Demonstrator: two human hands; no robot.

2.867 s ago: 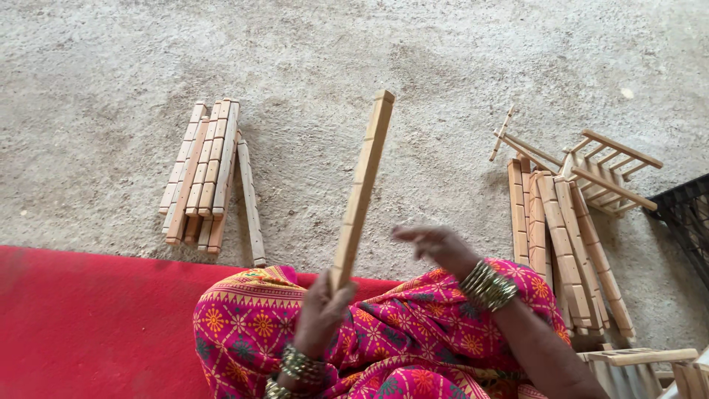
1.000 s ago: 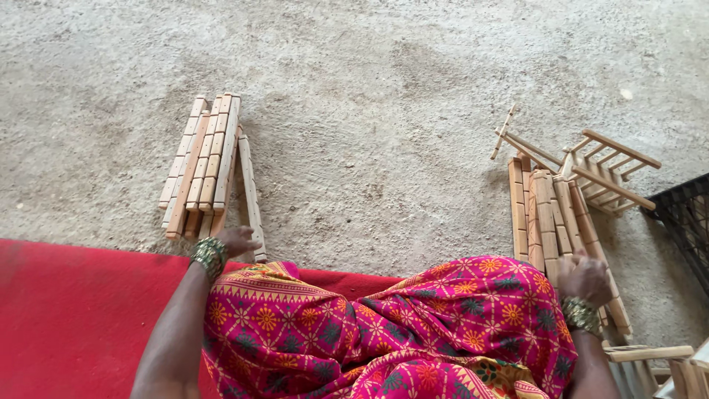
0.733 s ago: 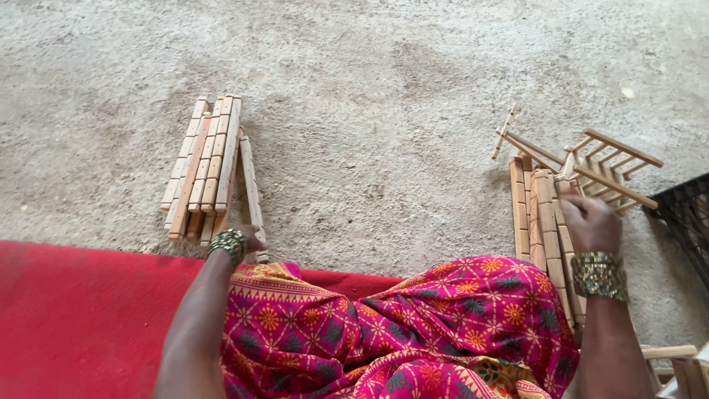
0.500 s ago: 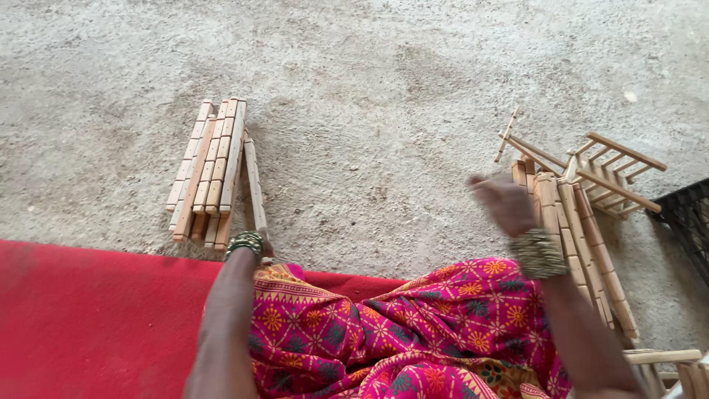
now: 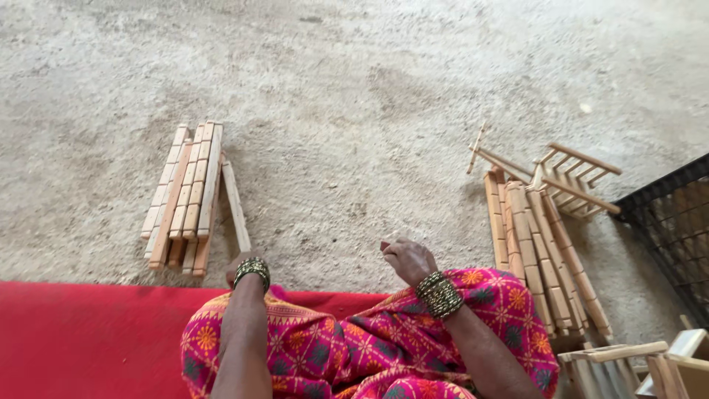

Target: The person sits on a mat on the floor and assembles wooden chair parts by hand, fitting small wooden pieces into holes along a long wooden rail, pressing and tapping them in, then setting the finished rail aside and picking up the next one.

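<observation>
I sit on the ground with a pink patterned cloth [image 5: 354,347] over my lap. My left hand [image 5: 242,260] reaches down past my knee to the near end of a single wooden slat [image 5: 235,207]. My wrist and its bangles [image 5: 252,269] hide most of the hand, so its grip does not show. That slat lies beside a bundle of short wooden slats [image 5: 185,196]. Above my right knee, my right hand [image 5: 406,257] hovers with its fingers curled inward. Whether something small is pinched in it is unclear.
A second pile of wooden slats [image 5: 539,251] lies at my right, with small ladder-like wooden frames [image 5: 569,177] on its far end. A black mesh crate [image 5: 668,229] stands at the right edge, a red mat [image 5: 81,340] under me, more wooden pieces [image 5: 635,362] at bottom right.
The slat I held upright in my left hand now lies by the left bundle. My right hand reached to the right pile, then swung back above my knee.
</observation>
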